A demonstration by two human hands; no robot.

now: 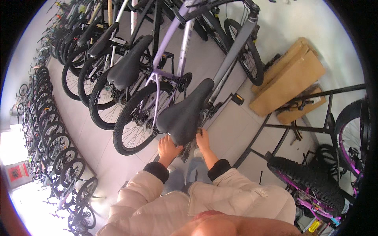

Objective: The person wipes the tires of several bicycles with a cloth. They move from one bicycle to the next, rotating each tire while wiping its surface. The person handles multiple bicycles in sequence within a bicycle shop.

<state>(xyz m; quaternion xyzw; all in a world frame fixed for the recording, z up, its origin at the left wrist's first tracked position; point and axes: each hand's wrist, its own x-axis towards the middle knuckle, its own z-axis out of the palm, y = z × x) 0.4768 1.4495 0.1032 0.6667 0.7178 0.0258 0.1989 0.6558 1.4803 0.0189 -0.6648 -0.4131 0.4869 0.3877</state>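
Though thick with bicycles, pale tiled floor.

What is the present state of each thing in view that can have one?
Black saddle: fitted, nose forward.
Left hand: fingers bent, at the saddle's rear.
Right hand: fingers bent, by the saddle's right edge.
Grey bicycle: standing.
Lilac bicycle: standing.
Large cardboard box: sealed or not, unclear.
Bicycles at far left: standing in a row.
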